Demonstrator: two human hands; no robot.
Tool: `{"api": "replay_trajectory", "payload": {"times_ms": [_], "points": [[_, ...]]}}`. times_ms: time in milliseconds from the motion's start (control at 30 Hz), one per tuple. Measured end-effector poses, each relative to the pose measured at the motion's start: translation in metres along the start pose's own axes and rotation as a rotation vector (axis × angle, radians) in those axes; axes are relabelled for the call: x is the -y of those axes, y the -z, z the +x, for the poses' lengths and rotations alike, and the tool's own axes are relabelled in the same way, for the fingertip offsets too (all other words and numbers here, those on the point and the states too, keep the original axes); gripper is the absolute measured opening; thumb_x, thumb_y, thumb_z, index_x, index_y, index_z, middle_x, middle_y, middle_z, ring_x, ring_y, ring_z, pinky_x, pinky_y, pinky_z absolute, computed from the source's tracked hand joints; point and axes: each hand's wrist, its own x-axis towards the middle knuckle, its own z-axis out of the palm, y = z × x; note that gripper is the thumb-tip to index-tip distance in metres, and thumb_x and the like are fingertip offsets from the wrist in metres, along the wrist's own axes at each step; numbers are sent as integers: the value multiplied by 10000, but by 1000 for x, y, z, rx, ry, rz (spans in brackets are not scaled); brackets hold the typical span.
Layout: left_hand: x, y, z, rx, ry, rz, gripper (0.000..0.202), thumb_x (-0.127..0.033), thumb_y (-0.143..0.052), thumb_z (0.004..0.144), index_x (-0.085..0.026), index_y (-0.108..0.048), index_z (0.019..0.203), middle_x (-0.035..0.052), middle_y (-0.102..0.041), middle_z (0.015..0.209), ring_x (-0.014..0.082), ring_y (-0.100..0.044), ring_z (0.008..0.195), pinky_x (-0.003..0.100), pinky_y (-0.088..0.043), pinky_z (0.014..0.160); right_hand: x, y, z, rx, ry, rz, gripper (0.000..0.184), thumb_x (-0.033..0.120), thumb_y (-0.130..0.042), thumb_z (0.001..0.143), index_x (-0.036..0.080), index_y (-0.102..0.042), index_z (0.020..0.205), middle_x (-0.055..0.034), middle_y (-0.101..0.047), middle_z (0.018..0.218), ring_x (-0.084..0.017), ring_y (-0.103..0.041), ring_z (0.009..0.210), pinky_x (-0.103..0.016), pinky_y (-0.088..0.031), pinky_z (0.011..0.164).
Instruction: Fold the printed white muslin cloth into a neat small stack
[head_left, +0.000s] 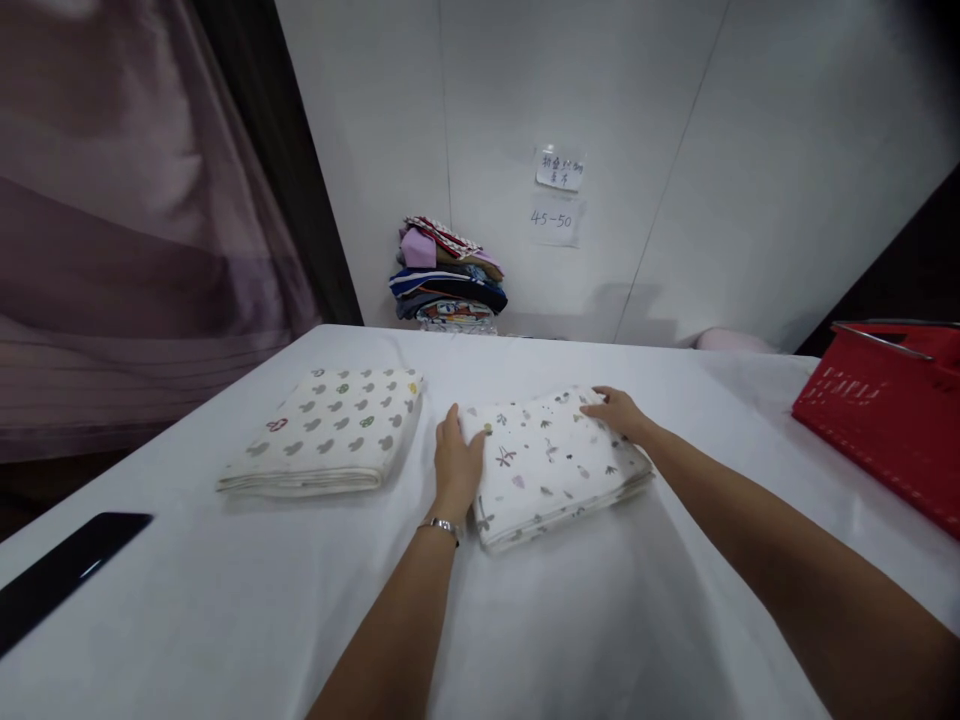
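A folded white cloth [551, 460] with small printed plants and sea shapes lies slightly turned on the white table. My left hand [457, 465] holds its left edge, thumb on the top layer and fingers along the side. At the far right corner my right hand [616, 412] grips the same cloth, thumb on top and the other fingers partly hidden behind the edge. To the left rests a second folded white cloth [337, 425], printed with grey mushrooms and a few coloured ones. Neither hand touches that one.
The white table [247, 610] carries a black flat device [67, 570] at the left and a red basket [892, 420] at the right. Behind its far edge rises a stack of folded fabrics [450, 275]. Paper notes [559, 195] hang on the wall; a pinkish curtain [127, 220] hangs left.
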Motion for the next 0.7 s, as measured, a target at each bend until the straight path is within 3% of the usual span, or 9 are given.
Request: {"api": "replay_trajectory", "payload": {"times_ms": [67,167,333,467,633,700], "points": [[3,1,8,-40,31,7,635,-328,-545,795,-184,-297,1362,130,-408,1301,240,-437,1185,361,-367,996,7,-7,14,-13,55,-87,703,466,-690,673,156,-492,1273,-137,-604,1099,-234,-619,880,-285,-479,697],[12,0,14,4,96,80,636,-351,-565,779,-157,-335,1339,149,-418,1298,265,-444,1179,385,-367,995,11,-21,31,43,103,-350,748,487,-628,732,149,-387,1354,-155,-576,1161,-251,-597,960,-304,-471,749],[20,-2,11,48,69,131,596,-368,-555,783,-137,-385,1306,151,-454,1282,264,-445,1182,377,-361,1004,6,-32,28,78,118,-535,667,484,-567,777,127,-424,1322,-187,-524,1242,-321,-511,1107,-401,-415,876],[20,-3,10,34,74,108,598,-369,-564,774,-136,-393,1298,149,-434,1306,257,-438,1191,367,-355,1011,6,-29,0,39,228,-619,472,390,-501,834,172,-493,1253,-155,-532,1239,-303,-483,1138,-429,-365,936],[17,1,2,27,85,49,590,-352,-591,755,-144,-411,1278,141,-436,1298,244,-451,1171,356,-364,999,13,-39,-62,-16,706,-475,329,285,-495,828,181,-600,1122,-113,-533,1257,-253,-460,1168,-399,-338,983],[15,4,-5,24,97,7,583,-345,-600,748,-154,-419,1268,131,-450,1275,227,-484,1121,342,-389,967,18,-45,-88,20,796,-351,264,286,-484,836,195,-651,1018,-97,-593,1172,-236,-515,1096,-385,-362,954]]}}
